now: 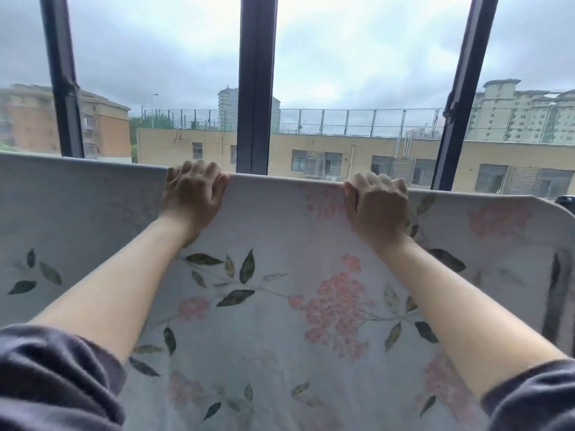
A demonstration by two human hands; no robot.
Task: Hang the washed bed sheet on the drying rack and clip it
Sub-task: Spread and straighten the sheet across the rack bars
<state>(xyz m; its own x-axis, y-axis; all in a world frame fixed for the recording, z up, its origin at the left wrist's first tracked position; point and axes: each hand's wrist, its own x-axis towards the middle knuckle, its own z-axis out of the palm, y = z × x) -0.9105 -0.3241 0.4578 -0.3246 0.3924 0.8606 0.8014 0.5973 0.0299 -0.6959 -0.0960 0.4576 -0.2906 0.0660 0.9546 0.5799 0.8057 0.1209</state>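
Dark sleeves (46, 377) are pushed back from both forearms, probably to stay dry. The floral bed sheet (280, 337) hangs toward the person, draped over a rail of the drying rack that the cloth hides. At its top fold the left hand (193, 194) and right hand (378, 206) sit apart, fingers curled over the fold and holding the cloth, likely to even it along the rail. No clip shows. Beyond stands the window frame (255, 82), then buildings (342, 157).

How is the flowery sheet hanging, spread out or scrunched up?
Spread out. The sheet hangs flat and wide, left hand and right hand holding its top edge.
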